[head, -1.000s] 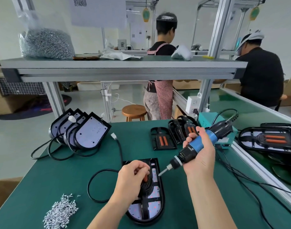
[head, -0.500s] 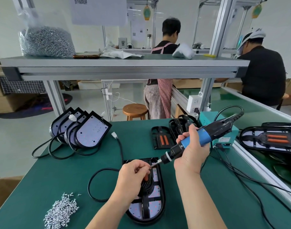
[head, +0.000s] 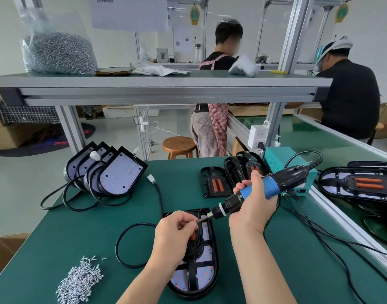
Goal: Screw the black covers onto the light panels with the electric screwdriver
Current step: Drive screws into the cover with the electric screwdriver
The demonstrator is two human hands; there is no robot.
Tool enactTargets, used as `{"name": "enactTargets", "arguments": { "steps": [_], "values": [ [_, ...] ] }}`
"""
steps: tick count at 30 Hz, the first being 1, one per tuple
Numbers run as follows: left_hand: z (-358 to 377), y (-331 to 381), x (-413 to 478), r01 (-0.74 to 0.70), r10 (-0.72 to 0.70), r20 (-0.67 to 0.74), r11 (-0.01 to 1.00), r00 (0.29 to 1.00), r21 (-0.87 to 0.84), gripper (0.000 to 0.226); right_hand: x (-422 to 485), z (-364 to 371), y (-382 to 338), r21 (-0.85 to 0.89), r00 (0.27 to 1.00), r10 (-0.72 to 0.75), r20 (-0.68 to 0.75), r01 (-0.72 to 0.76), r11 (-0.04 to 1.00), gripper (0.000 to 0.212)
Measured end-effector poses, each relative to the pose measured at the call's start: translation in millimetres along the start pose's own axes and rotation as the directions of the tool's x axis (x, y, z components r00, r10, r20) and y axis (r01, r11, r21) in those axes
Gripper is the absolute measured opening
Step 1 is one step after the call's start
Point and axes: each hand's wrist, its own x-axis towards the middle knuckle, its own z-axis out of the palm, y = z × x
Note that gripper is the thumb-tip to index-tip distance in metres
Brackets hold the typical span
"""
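The green counter (head: 78, 227) carries the whole job. On the neighbouring surface to the right lie covered panels (head: 359, 183), which look finished. At the counter's far left a stack of bare light panels (head: 120, 174) leans together with cables trailing and no covers on them, so a good share of the work seems to be left.

Nearest the person lies the light panel (head: 206, 279) in hand, its black cover (head: 193, 249) already laid on top. Whether any screw is yet driven into it cannot be told.

Spare black covers (head: 212, 183) wait at the far middle of the counter.

The right hand (head: 254, 207) has its grip clamped round the electric screwdriver (head: 260, 191), held tilted above the panel with the nose pointing down and left.

The left hand (head: 172, 235) hovers over the cover's upper end, its grip pinched round the tip of the bit (head: 202, 220), probably seating a screw there, though the fingers hide it.

Loose screws (head: 80, 281) are heaped at the near left.
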Motion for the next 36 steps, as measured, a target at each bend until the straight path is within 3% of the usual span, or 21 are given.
{"name": "enactTargets", "arguments": {
  "steps": [12,14,17,20,22,24,29,36],
  "values": [
    [-6,-2,-5,-0.097,0.095,0.032,0.992,0.995,0.078,0.025,2,4,8,-0.04,0.999,0.026,-0.033,-0.028,0.999,0.017],
    [-8,-3,-6,-0.118,0.116,0.025,0.987,0.993,0.104,0.034,3,5,6,-0.045,1.0,0.013,-0.022,-0.014,0.999,0.017],
    [-11,-6,-7,-0.164,0.17,-0.012,0.964,0.985,0.21,0.05,5,7,2,-0.041,1.0,-0.013,0.0,0.013,0.999,0.016],
    [-9,-11,-9,-0.223,0.271,-0.05,0.872,0.961,0.436,0.058,9,10,-1,-0.051,0.999,-0.043,0.025,0.044,0.998,0.016],
    [-7,-15,-11,-0.181,0.26,-0.096,0.851,0.961,0.493,0.069,12,11,-3,-0.06,0.995,-0.075,0.06,0.078,0.995,0.016],
    [-7,-17,-11,-0.112,0.167,-0.099,0.902,0.981,0.416,0.079,16,13,-5,-0.08,0.986,-0.133,0.104,0.142,0.987,0.019],
    [-11,-18,-4,0.092,-0.106,0.077,0.982,0.991,0.165,0.088,26,19,-6,-0.164,0.941,-0.252,0.226,0.292,0.942,0.025],
    [-11,-21,4,0.136,-0.142,0.125,0.989,0.982,0.057,0.09,27,22,14,-0.241,0.901,-0.247,0.358,0.345,0.907,0.021]
  ]
}}
